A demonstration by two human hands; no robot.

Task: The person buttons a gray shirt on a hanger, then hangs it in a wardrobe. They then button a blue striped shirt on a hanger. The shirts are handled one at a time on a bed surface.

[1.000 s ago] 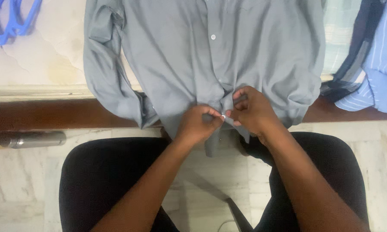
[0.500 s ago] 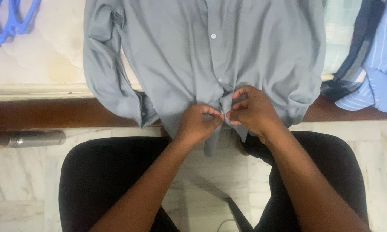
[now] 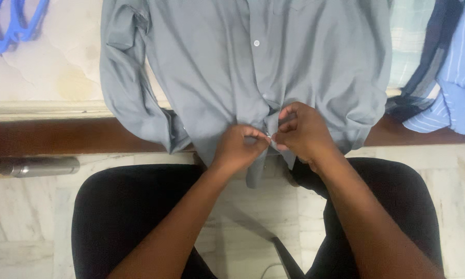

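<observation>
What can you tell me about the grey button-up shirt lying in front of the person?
The grey button-up shirt looks like thin, smooth woven cloth with small white buttons down its placket. It lies front-up, creased, on a pale surface, its hem hanging over the edge. One sleeve is folded alongside. The left hand and right hand pinch the lower placket together.

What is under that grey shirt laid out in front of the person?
The grey shirt lies on a pale surface with a dark wooden edge; its hem hangs over, pinched by the left hand and right hand. What lies directly beneath the shirt is covered.
</observation>
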